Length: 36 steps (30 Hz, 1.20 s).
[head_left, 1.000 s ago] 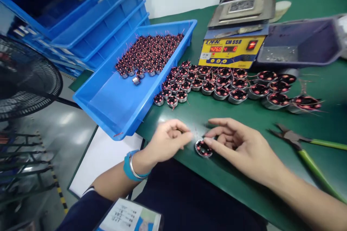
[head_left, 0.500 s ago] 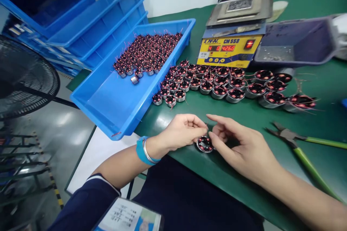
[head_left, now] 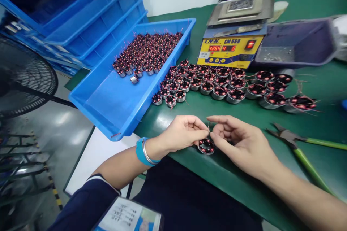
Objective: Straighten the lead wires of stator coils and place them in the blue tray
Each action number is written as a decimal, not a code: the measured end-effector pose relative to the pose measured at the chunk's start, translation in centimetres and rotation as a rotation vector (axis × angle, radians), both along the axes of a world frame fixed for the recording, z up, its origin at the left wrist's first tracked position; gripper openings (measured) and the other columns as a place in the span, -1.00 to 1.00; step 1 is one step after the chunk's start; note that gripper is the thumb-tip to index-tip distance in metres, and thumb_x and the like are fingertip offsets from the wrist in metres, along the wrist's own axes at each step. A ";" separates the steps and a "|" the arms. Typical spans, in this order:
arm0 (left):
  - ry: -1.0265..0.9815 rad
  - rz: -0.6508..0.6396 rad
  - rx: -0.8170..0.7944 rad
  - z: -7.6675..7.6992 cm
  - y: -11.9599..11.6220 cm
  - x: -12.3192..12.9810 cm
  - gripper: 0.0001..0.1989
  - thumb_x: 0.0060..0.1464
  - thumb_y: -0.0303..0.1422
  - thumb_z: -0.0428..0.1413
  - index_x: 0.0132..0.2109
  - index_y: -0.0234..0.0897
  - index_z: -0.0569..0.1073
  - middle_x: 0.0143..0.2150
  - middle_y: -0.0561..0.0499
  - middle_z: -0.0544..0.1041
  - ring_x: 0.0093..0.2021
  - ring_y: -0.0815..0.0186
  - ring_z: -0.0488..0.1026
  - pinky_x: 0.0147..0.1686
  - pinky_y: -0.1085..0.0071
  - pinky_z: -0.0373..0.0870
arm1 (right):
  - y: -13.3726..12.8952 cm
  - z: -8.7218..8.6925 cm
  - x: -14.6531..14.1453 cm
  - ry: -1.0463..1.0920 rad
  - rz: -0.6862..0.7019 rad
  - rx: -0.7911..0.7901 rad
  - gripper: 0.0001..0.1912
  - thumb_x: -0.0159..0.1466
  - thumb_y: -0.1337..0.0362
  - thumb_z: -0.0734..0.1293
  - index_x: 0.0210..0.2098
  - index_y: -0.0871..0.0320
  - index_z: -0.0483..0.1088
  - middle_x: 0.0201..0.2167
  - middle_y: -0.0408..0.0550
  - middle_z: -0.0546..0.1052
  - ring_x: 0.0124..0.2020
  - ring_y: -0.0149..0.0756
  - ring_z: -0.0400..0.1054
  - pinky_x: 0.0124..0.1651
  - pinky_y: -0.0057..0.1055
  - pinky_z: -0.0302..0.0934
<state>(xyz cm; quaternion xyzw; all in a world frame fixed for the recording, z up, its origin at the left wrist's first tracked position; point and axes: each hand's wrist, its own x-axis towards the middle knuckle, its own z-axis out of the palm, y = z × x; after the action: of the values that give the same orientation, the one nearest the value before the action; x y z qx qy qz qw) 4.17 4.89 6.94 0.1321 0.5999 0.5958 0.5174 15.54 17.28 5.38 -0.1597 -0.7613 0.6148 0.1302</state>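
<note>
The wound ring (head_left: 206, 146) lies near the front edge of the green table (head_left: 287, 158), just below the fingertips of both hands and between them, its open centre facing up. The left hand (head_left: 188, 133) comes in from the left with thumb and forefinger pinched together at the ring's upper side, on what looks like a thin wire (head_left: 208, 125) rising there; the wire is too fine to make out fully. The right hand (head_left: 238, 140) is on the other side, fingers curled and thumb tip close to the left fingertips; whether it grips the wire, I cannot tell. To the right of the right hand lie the green-handled cutters (head_left: 294, 140), their jaws apart. Beyond the hands stand rows of similar rings (head_left: 219, 92), in front of the yellow-fronted unit (head_left: 230, 51), and to their left the blue tray (head_left: 114, 95) holds a heap of smaller-looking wound parts (head_left: 151, 50).
</note>
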 end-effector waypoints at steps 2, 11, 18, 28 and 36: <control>0.006 -0.040 0.020 -0.1 0.0 -0.1 -0.91 -0.12 -0.52 0.21 -0.47 -0.34 0.42 -0.71 0.19 0.35 -0.69 0.54 0.26 -0.66 0.62 0.12 | 0.0 0.2 -0.2 0.013 0.055 -0.011 -0.73 0.18 0.15 0.39 -0.20 0.17 0.45 -0.59 -0.19 0.39 -0.60 -0.47 0.27 -0.52 -0.53 0.26; 0.029 0.041 0.089 -1.2 -0.5 0.3 -0.88 -0.07 -0.56 0.21 -0.35 -0.35 0.43 -0.55 0.17 0.44 -0.65 0.57 0.33 -0.63 0.64 0.20 | 0.9 -0.5 0.5 0.017 -0.043 0.077 -0.72 0.23 0.03 0.41 -0.35 0.14 0.45 -0.58 -0.12 0.46 -0.60 -0.43 0.32 -0.56 -0.51 0.25; 0.009 -0.129 0.103 -1.4 -0.7 0.1 -0.90 -0.08 -0.51 0.29 -0.38 -0.39 0.51 -0.51 0.08 0.51 -0.55 0.49 0.43 -0.50 0.56 0.35 | 1.3 -0.5 0.0 -0.030 0.002 0.042 -0.55 0.24 -0.14 0.39 -0.25 0.16 0.49 -0.54 -0.07 0.53 -0.55 -0.35 0.42 -0.49 -0.45 0.35; 0.039 -0.008 -0.078 -0.2 0.3 0.2 -0.76 0.00 -0.62 0.23 -0.13 -0.46 0.51 -0.63 0.19 0.44 -0.69 0.53 0.32 -0.68 0.65 0.13 | 2.9 0.5 2.6 -0.021 -0.048 0.204 -0.48 0.24 -0.27 0.36 -0.26 0.08 0.54 -0.39 -0.02 0.60 -0.48 -0.35 0.46 -0.41 -0.44 0.40; 0.014 -0.031 -0.153 1.0 1.4 0.2 -0.78 0.09 -0.64 0.16 -0.49 -0.38 0.43 -0.71 0.19 0.37 -0.75 0.59 0.21 -0.72 0.67 0.05 | 2.2 -0.2 1.3 0.008 -0.112 0.123 -0.55 0.16 -0.20 0.45 -0.41 0.08 0.53 -0.52 -0.08 0.56 -0.53 -0.32 0.44 -0.43 -0.42 0.41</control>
<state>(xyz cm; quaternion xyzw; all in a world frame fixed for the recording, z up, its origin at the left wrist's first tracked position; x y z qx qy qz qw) 4.37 6.30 7.97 0.1054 0.6452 0.5393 0.5308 16.88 19.43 5.15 -0.1915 -0.7869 0.5593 0.1770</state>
